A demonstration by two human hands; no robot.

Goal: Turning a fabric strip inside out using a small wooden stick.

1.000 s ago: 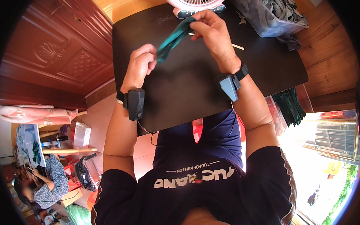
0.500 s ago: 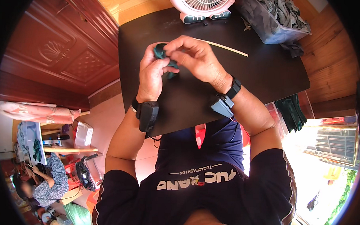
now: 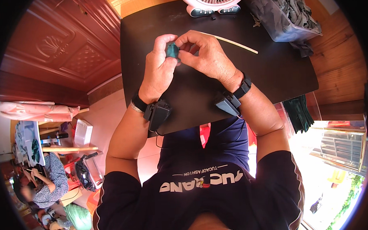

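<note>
table (image 3: 183, 94): black, landmark | fan (image 3: 212, 1): at table's far edge | left hand (image 3: 160, 71) and right hand (image 3: 204, 53): over table's middle, both pinching the cloth (image 3: 173, 50) | cloth: small teal wad between the fingertips, equally near both, long axis unclear

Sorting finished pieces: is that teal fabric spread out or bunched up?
Bunched up: the teal fabric shows only as a small wad pinched between left hand and right hand.
</note>
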